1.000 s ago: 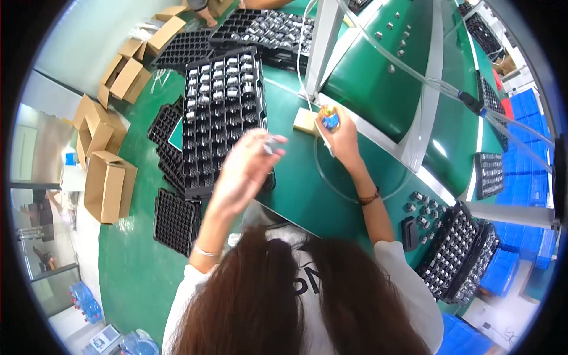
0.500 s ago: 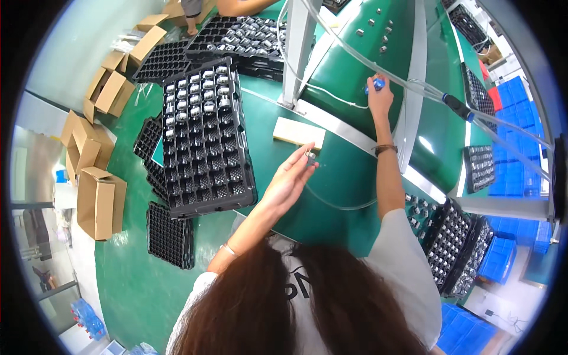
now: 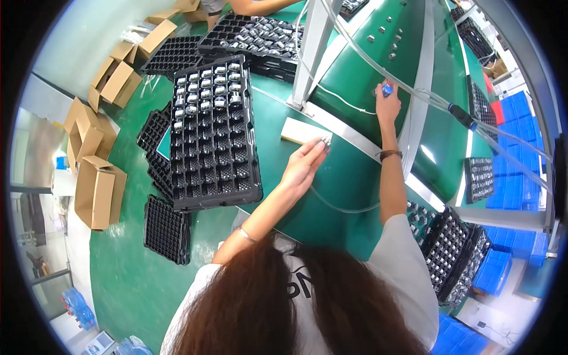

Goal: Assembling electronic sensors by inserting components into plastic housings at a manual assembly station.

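green desk [image 3: 349, 171] | black tray [image 3: 216, 148], part-filled, slanting beside left arm, likely for easy reach | metal post [image 3: 315, 53] standing between tray and green belt [image 3: 358, 65], clear hose [image 3: 435, 100] crossing near right hand [image 3: 387, 105], itself curled around blue item [image 3: 387, 90] | left hand [image 3: 303, 164] pinching small metal part [image 3: 326, 142] by pale block [image 3: 300, 130], contact unclear

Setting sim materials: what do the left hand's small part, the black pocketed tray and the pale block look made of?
Small part: probably metal, shiny silver glints.
Black tray: likely moulded plastic, semi-gloss, highlights along its rim.
Pale block: matte, white top, yellowish side; perhaps foam or wood.
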Action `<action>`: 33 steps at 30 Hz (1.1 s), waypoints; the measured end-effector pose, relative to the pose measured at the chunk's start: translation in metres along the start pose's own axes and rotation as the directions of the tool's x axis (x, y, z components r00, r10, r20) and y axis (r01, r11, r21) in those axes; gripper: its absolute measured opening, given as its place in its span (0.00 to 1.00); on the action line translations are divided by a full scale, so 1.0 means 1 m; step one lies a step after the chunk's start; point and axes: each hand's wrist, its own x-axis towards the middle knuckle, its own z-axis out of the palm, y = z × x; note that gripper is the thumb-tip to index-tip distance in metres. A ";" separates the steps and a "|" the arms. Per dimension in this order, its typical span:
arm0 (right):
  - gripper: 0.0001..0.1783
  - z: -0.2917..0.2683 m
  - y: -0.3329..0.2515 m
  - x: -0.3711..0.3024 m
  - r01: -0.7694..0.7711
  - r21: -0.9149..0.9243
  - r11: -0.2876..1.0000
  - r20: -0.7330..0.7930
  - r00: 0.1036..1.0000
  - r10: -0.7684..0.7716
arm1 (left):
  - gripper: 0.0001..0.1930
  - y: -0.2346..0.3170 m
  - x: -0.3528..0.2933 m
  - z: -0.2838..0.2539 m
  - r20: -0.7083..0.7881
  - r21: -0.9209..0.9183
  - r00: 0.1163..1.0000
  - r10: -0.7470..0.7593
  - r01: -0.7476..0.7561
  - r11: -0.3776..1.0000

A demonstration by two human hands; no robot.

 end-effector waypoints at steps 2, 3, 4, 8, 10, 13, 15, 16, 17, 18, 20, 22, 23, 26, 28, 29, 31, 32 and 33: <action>0.23 -0.002 0.001 -0.002 -0.010 -0.027 1.000 -0.011 1.000 0.010 | 0.13 -0.002 -0.004 0.000 -0.011 -0.002 1.000 0.000 0.000 1.000; 0.22 -0.003 0.002 -0.002 -0.025 -0.054 0.998 -0.027 0.999 0.024 | 0.13 -0.001 -0.006 0.002 -0.018 0.000 1.000 -0.004 0.004 1.000; 0.22 -0.004 0.007 -0.002 -0.025 -0.055 0.998 -0.027 0.999 0.023 | 0.13 -0.001 -0.008 0.003 -0.018 0.000 1.000 -0.005 0.004 1.000; 0.24 -0.015 -0.006 -0.034 0.107 0.514 0.851 -0.141 0.989 -0.039 | 0.16 0.005 -0.011 0.002 0.006 0.001 1.000 0.023 -0.023 1.000; 0.20 -0.044 -0.050 -0.079 -0.314 0.801 0.509 0.302 0.947 0.109 | 0.16 0.009 -0.015 -0.002 0.000 0.006 0.999 0.048 -0.048 0.999; 0.17 -0.066 -0.071 -0.130 -0.425 0.758 0.495 0.490 0.872 0.000 | 0.16 0.007 -0.014 0.004 0.007 0.069 0.999 0.054 -0.054 0.996; 0.14 -0.073 -0.086 -0.151 -0.364 0.761 0.538 0.500 0.856 -0.128 | 0.16 0.005 -0.015 0.002 0.005 0.106 0.997 0.077 -0.077 0.991; 0.14 -0.078 -0.092 -0.158 -0.366 0.762 0.534 0.499 0.858 -0.123 | 0.16 0.004 -0.015 0.003 0.004 0.111 0.997 0.074 -0.074 0.991; 0.12 -0.083 -0.098 -0.163 -0.388 0.769 0.508 0.514 0.848 -0.130 | 0.16 0.003 -0.015 0.004 0.008 0.108 0.998 0.064 -0.065 0.992; 0.09 -0.086 -0.102 -0.167 -0.410 0.776 0.479 0.529 0.837 -0.140 | 0.16 0.002 -0.016 0.004 0.010 0.104 0.998 0.058 -0.059 0.993; 0.10 -0.090 -0.103 -0.170 -0.412 0.775 0.479 0.539 0.827 -0.161 | 0.17 0.001 -0.019 -0.001 0.018 0.136 0.998 0.056 -0.058 0.989; 0.11 -0.090 -0.101 -0.176 -0.429 0.782 0.452 0.545 0.823 -0.161 | 0.18 0.002 -0.022 -0.002 0.030 0.166 0.998 0.050 -0.054 0.985; 0.11 -0.089 -0.100 -0.177 -0.430 0.783 0.449 0.544 0.824 -0.159 | 0.18 0.004 -0.023 -0.002 0.051 0.183 0.998 0.047 -0.055 0.982; 0.14 -0.086 -0.099 -0.180 -0.433 0.762 0.482 0.576 0.794 -0.197 | 0.19 0.009 -0.030 -0.004 0.065 0.196 0.997 0.047 -0.059 0.979; 0.14 -0.086 -0.102 -0.182 -0.535 0.704 0.468 0.662 0.732 -0.159 | 0.19 0.013 -0.033 -0.006 0.064 0.191 0.996 0.055 -0.067 0.979; 0.14 -0.083 -0.103 -0.182 -0.536 0.705 0.465 0.663 0.731 -0.163 | 0.21 0.015 -0.035 -0.008 0.063 0.198 0.997 0.051 -0.062 0.978; 0.15 -0.078 -0.105 -0.182 -0.435 0.772 0.464 0.595 0.752 -0.285 | 0.22 0.017 -0.038 -0.009 0.062 0.208 0.997 0.050 -0.062 0.976; 0.13 -0.078 -0.109 -0.184 -0.426 0.784 0.451 0.573 0.776 -0.264 | 0.24 0.017 -0.040 -0.009 0.064 0.203 0.996 0.064 -0.076 0.976; 0.13 -0.077 -0.115 -0.183 -0.430 0.787 0.442 0.576 0.767 -0.281 | 0.26 0.019 -0.045 -0.012 0.058 0.198 0.994 0.089 -0.099 0.975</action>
